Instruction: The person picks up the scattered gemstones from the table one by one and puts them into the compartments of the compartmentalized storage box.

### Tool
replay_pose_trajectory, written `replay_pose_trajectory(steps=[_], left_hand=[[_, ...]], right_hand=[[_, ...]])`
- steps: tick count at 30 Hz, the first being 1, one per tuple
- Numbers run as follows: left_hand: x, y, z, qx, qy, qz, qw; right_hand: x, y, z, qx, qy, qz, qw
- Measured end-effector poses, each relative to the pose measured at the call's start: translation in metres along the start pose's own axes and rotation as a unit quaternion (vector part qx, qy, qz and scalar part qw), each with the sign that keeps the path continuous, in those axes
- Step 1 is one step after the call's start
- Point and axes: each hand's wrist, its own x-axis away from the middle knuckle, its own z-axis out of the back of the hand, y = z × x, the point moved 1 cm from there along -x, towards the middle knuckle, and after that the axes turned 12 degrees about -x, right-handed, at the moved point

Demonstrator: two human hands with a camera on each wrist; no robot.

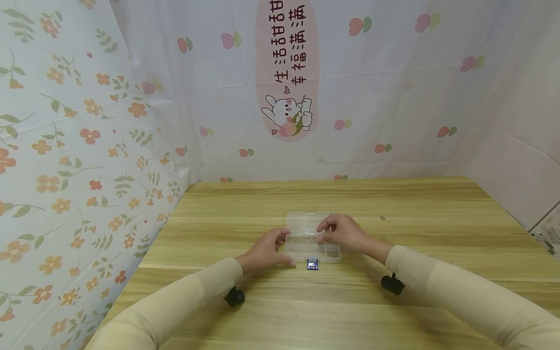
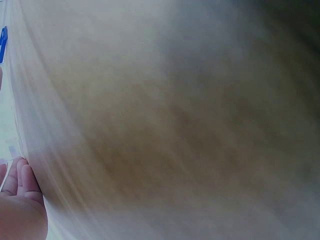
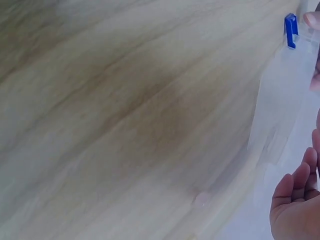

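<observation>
A clear plastic compartment box (image 1: pixel 306 253) lies on the wooden table with its lid (image 1: pixel 302 222) folded back, away from me. At its front edge a blue latch (image 1: pixel 312 264) hangs down, also visible in the right wrist view as a blue clip (image 3: pixel 291 31). My left hand (image 1: pixel 267 250) holds the box's left end, thumb at the front corner and fingers farther back. Above the right part of the box, my right hand (image 1: pixel 345 233) has its fingers loosely bent, with thumb and forefinger apart. Nothing shows between them. Both wrist views catch the hands only at their edges.
Two small pieces, one grey (image 1: pixel 382 218) and one paler (image 1: pixel 384 238), lie on the table (image 1: pixel 280 311) right of the box. Black wrist devices (image 1: pixel 234 296) sit under both sleeves. A patterned cloth (image 1: pixel 210 112) hangs behind the table.
</observation>
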Motion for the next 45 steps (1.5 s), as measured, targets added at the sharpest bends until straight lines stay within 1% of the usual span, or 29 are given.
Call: replay_pose_trajectory(steps=[4,11,16,23,28,32,38,45], left_hand=[[0.000,-0.001,0.000,-0.002,0.000,-0.001,1.0000],[0.001,0.000,0.001,-0.006,0.000,-0.005,1.0000],[0.000,-0.001,0.001,-0.009,-0.002,0.000,1.0000],[0.001,0.001,0.001,0.004,-0.003,-0.001,1.0000],[0.001,0.001,0.001,-0.001,-0.003,0.002,1.0000],[0.001,0.001,0.000,-0.006,-0.003,0.002,1.0000],[0.001,0.002,0.001,-0.010,-0.003,-0.001,0.9999],[0.003,0.003,0.001,-0.004,-0.004,0.002,1.0000]], right_hand=[[0.003,-0.001,0.005,-0.003,0.005,0.006,1.000],[0.013,0.000,0.018,-0.005,0.013,-0.006,1.000],[0.022,0.005,0.030,-0.007,0.018,-0.001,1.000],[0.036,0.007,0.048,-0.027,0.028,-0.011,0.999],[0.047,0.008,0.059,-0.053,0.032,-0.009,0.998],[0.057,0.011,0.069,-0.054,0.045,-0.006,0.998],[0.071,0.015,0.082,-0.042,0.062,-0.025,0.997],[0.086,0.024,0.094,-0.067,0.067,-0.040,0.995]])
